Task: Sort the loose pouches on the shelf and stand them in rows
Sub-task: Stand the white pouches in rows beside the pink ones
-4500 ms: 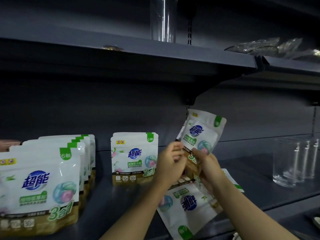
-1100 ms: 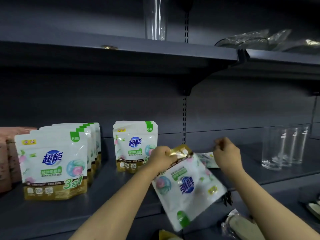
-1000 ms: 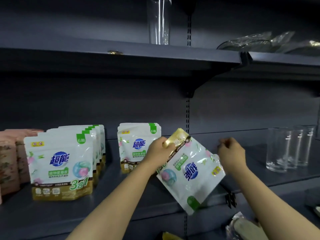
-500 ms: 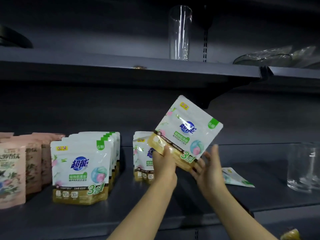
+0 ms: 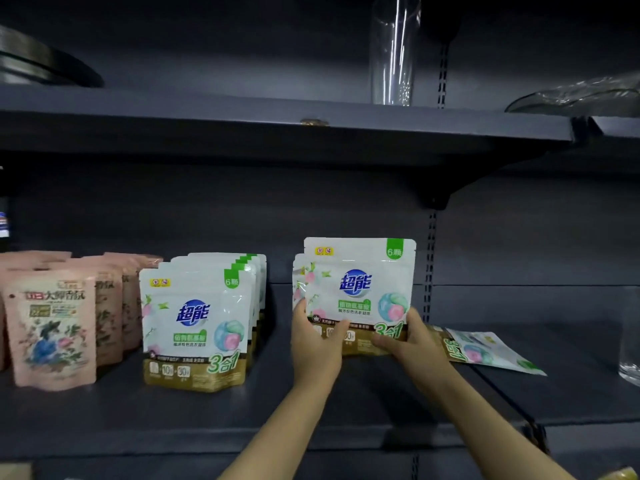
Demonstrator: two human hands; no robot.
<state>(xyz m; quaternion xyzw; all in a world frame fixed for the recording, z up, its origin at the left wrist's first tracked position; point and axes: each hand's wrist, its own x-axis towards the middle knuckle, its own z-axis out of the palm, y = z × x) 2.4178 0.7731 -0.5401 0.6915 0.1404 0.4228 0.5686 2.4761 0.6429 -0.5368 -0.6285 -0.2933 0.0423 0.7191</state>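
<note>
The dark shelf (image 5: pixel 346 403) fills the lower half, with an upper shelf (image 5: pixel 277 123) at 12 o'clock. At 9 o'clock stands the pink row (image 5: pixel 52 323): three files of pink pouches, their depth too hidden to count. Beside it, toward 8 o'clock, the white row (image 5: pixel 197 323) shows five pouches by their green corner tabs. At the centre is the new row (image 5: pixel 299 282), with two pouch edges showing behind the held pouch (image 5: pixel 360 289). One flat pouch (image 5: pixel 485 348) lies at 3 o'clock. One tall glass (image 5: pixel 393 53) stands on the upper shelf at 1 o'clock, and one glass (image 5: pixel 630 341) is cut by the frame edge at 4 o'clock.

Half a second ago the held pouch was tilted in the air above the shelf; it is now upright, its base down at the shelf, at the front of the new row.

The left hand (image 5: pixel 317 344) grasps its lower left corner, thumb across the gold band. The right hand (image 5: pixel 412 337) grasps its lower right corner, fingers curled on the front. The pouch rises from between both hands toward 12 o'clock.
</note>
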